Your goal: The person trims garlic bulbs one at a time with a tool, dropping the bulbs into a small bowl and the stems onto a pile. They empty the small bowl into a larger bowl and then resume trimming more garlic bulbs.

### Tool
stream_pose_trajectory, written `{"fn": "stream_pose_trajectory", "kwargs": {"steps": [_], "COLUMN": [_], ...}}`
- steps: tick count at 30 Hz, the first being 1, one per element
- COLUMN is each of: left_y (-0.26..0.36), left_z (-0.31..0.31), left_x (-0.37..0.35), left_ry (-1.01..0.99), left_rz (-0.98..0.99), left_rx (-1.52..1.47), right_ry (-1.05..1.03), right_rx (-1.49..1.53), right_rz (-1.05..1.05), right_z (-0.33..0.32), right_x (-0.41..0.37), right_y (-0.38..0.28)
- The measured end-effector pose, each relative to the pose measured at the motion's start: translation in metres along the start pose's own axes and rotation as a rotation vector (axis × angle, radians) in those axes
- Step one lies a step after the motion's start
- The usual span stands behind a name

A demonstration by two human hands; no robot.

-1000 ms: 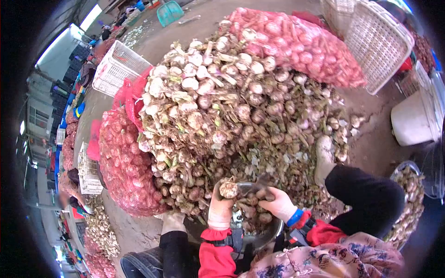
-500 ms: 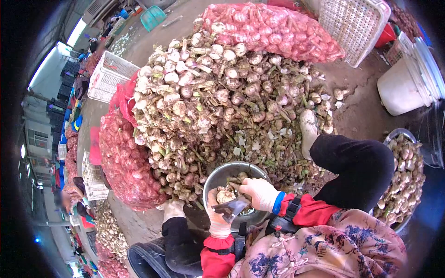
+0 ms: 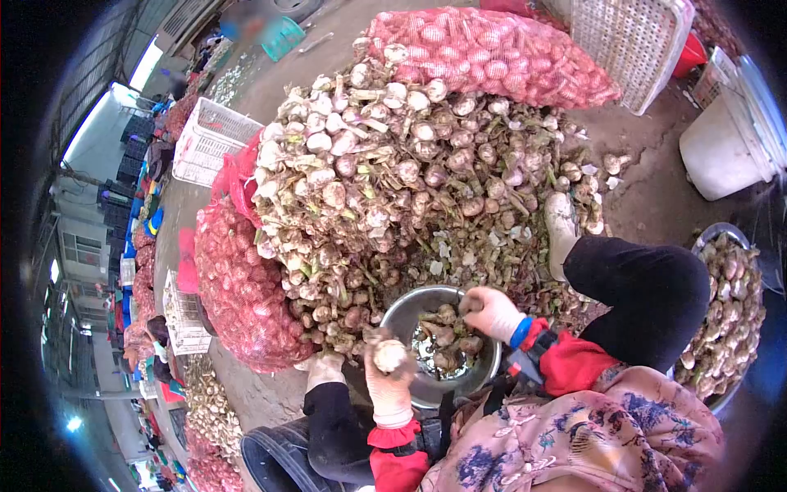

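Note:
My left hand [image 3: 388, 399], in a pale glove, is closed round a garlic bulb [image 3: 390, 356] whose whitish face points up, left of the metal bowl [image 3: 392, 321]. My right hand [image 3: 497, 316], gloved too, hovers over the bowl's right rim. Its fingers are pinched together at a small brown, blurred thing that I cannot make out. Several brown garlic bulbs with stems [image 3: 445, 334] lie inside the bowl. A grey blade-like piece with a red spot [image 3: 525, 366] shows below my right wrist, partly hidden by the sleeve.
A large heap of garlic [image 3: 361, 189] rises beyond the bowl. Red mesh sacks [image 3: 492, 57] flank it at the back and left. To the right stand a full basin of garlic [image 3: 721, 316] and a white bucket [image 3: 721, 152]. A dark tub [image 3: 270, 459] is at lower left.
My right hand has moved right and up, away from my left hand. The grey blade has left the garlic bulb. The bowl's contents show more, and the view has shifted slightly.

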State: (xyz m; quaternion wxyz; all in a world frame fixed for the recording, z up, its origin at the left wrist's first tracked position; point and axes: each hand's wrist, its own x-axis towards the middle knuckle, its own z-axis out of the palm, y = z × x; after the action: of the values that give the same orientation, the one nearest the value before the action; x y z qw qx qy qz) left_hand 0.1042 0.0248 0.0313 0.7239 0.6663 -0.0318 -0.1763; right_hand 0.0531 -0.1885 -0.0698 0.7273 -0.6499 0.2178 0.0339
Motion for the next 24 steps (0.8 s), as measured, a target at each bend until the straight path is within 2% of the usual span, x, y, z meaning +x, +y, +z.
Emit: {"fn": "stream_pose_trajectory", "kwargs": {"steps": [1,3,5,9,11,12,13,14,15,16,17,19,20,21,23,24], "left_y": [-0.001,0.011,0.011,-0.003,0.004,0.002,0.003,0.005,0.007,0.001,-0.017,-0.052,-0.055,-0.046,-0.055,-0.053], "left_z": [0.0,0.013,0.027,0.039,0.058,0.06,0.059,0.06,0.057,0.047,0.021,-0.012,-0.006,-0.01,-0.016,-0.011], "left_x": [0.004,0.014,0.008,0.011,0.007,0.009,0.005,0.002,-0.001,0.0,0.007,0.011,0.022,0.035,0.089,0.12], "left_ry": [0.131,-0.06,-0.003,0.001,-0.075,-0.146,-0.122,-0.08,-0.032,0.026,0.019,-0.073,-0.011,0.005,0.17,0.162], "left_rz": [-0.034,-0.038,-0.118,-0.219,-0.241,-0.223,-0.237,-0.273,-0.307,-0.364,-0.519,-0.352,-0.263,-0.171,-0.187,-0.1], "left_rx": [-0.052,-0.454,-0.779,-0.903,-1.078,-0.974,-0.95,-0.87,-0.79,-0.745,-0.439,0.258,0.29,0.653,0.569,0.566], "right_ry": [0.046,0.042,0.034,-0.009,0.053,0.105,0.151,0.108,0.175,0.236,0.298,0.314,0.33,0.301,0.245,0.235], "right_rx": [-0.109,-0.148,-0.124,-0.321,-0.315,-0.303,-0.312,-0.161,-0.31,-0.218,-0.127,-0.052,0.019,0.056,0.062,0.12], "right_rz": [-0.103,-0.292,-0.573,-0.573,-0.495,-0.411,-0.035,0.142,0.289,0.273,0.257,0.246,0.241,0.29,0.249,0.224], "right_z": [0.007,0.022,0.031,0.031,0.027,0.024,0.017,0.008,0.005,0.002,0.001,0.001,0.002,0.001,0.011,0.016], "right_x": [-0.011,-0.023,-0.022,-0.021,-0.005,-0.002,0.0,0.006,0.019,0.021,0.024,0.025,0.023,0.021,0.03,0.032], "right_y": [-0.014,-0.019,-0.02,-0.038,-0.012,0.008,0.024,0.052,0.074,0.077,0.078,0.058,0.043,0.028,0.058,0.063]}}
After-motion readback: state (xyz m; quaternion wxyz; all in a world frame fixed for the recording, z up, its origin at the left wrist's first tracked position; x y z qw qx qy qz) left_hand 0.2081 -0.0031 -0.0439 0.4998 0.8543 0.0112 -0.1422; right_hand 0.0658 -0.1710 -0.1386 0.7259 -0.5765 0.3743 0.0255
